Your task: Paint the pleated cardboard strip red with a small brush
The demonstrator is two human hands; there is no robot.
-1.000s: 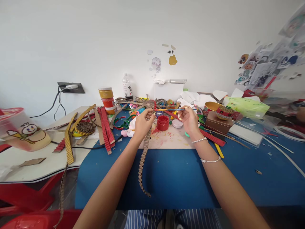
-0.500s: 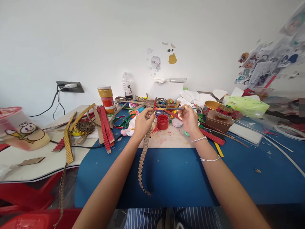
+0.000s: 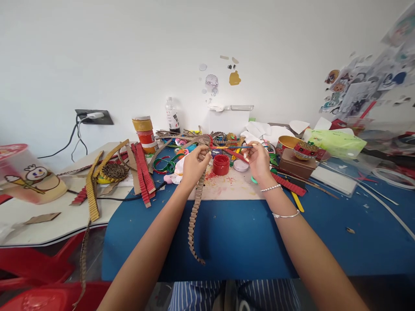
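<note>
My left hand (image 3: 196,165) pinches a corrugated cardboard strip (image 3: 194,211), whose brown tail hangs down over the blue table while its upper end near the fingers is red. Between the fingers of my right hand (image 3: 257,160) is a thin paintbrush (image 3: 231,147), level, its tip pointing left at the red part of the strip. Whether the bristles touch the strip cannot be made out. Below and between both hands stands an open jar of red paint (image 3: 221,165), with a white lid (image 3: 241,166) at its right, on a paint-stained board (image 3: 227,190).
Red strips (image 3: 142,172) and yellow strips (image 3: 94,194) lie at the left near a cup (image 3: 35,175). Stacked jars (image 3: 145,134) and a bottle (image 3: 173,115) stand behind. At the right are a brown box (image 3: 296,164) with a decorated ball (image 3: 305,151) and a green tissue pack (image 3: 339,142).
</note>
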